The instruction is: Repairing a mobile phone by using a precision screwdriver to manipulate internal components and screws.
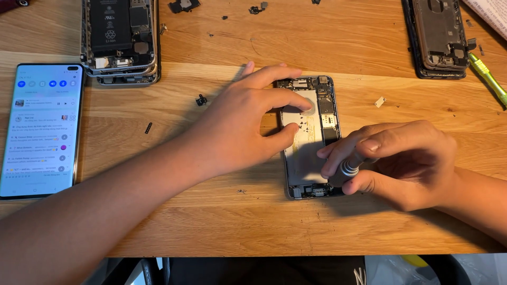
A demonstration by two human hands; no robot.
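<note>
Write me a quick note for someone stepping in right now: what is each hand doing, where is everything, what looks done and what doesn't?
Left hand: fingers spread, steadying the opened phone on the wooden table.
Right hand: gripping a small screwdriver, its grip over the phone's lower part; the tip is hidden.
Around: a lit phone at far left, a stack of opened phones at top left, another opened phone at top right beside a green tool; small loose parts scattered about.
Done: the phone's back is off and the battery bay looks empty.
Left: the circuit board remains inside the frame.
</note>
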